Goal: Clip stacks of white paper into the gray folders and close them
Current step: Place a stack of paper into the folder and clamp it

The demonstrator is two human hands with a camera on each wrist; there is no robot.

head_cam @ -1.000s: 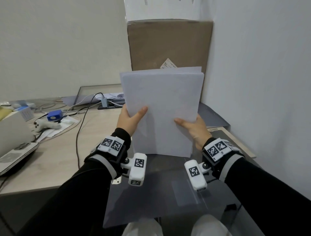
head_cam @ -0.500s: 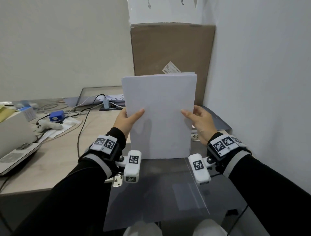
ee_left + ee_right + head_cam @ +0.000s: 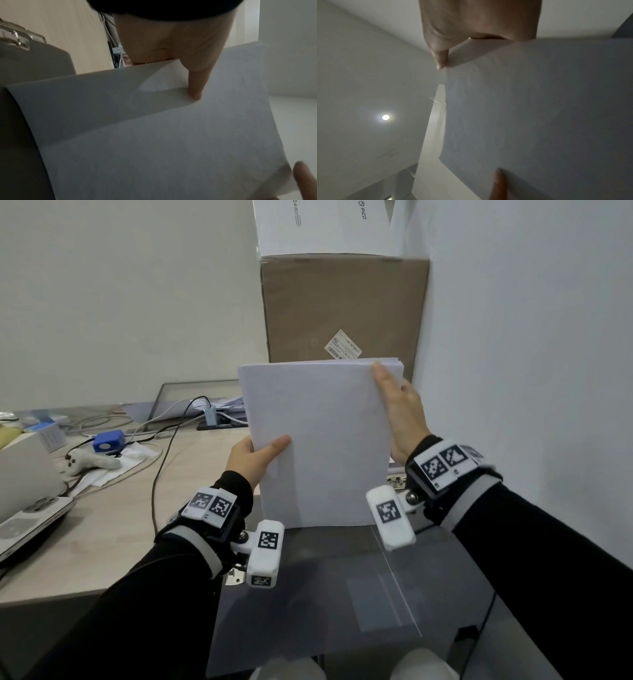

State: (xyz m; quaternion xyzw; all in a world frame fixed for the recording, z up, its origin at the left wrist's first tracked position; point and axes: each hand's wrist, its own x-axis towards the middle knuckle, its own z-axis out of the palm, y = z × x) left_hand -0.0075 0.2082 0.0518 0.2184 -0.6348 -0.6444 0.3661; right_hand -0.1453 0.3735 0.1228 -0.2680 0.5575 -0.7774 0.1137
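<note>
A stack of white paper (image 3: 322, 446) stands upright with its bottom edge on the open gray folder (image 3: 342, 594) in front of me. My left hand (image 3: 263, 453) grips the stack's left edge, thumb on the front. My right hand (image 3: 397, 412) holds the right edge, with its thumb up near the top right corner. In the left wrist view the thumb (image 3: 195, 86) presses the paper (image 3: 154, 135), beside the folder (image 3: 34, 65) and its metal clip (image 3: 15, 37). The right wrist view shows the thumb (image 3: 440, 58) at the paper's (image 3: 539, 108) edge.
A brown cardboard box (image 3: 342, 309) with a white box (image 3: 325, 224) on top stands right behind the paper, against the wall on the right. On the desk to the left lie cables, a blue device (image 3: 109, 441), a white controller (image 3: 89, 463) and a laptop (image 3: 27, 508).
The sheets went from fanned to squared up. My right hand slid up the right edge from near the bottom to the top corner. My left hand kept its grip.
</note>
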